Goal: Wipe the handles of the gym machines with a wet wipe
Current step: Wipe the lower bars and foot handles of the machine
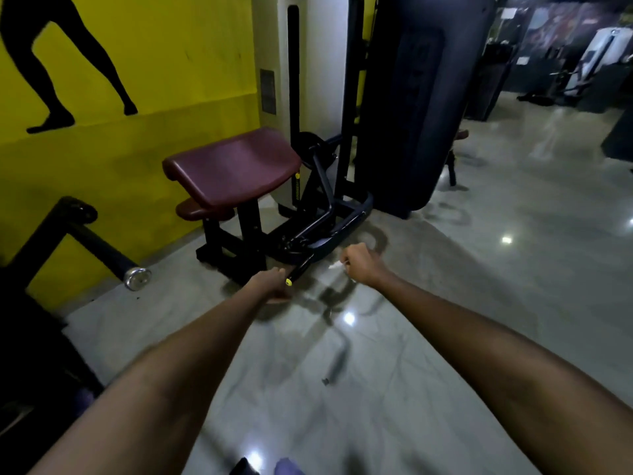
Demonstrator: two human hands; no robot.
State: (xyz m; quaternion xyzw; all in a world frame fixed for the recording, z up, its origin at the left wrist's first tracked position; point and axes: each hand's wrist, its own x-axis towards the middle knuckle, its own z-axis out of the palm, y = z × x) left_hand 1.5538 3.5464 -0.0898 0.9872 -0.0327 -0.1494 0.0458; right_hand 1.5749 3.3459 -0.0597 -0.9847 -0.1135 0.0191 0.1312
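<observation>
Left hand [274, 281] has its fingers wrapped round the handle [301, 269] near its yellow tip, low beside the machine's base. Right hand [363, 265] is fisted on the wipe [335, 265], just right of it, open floor [479, 269] stretching off right

Worn on the head, looking forward and down along both outstretched forearms toward a maroon-padded curl bench [236, 166], near.
</observation>
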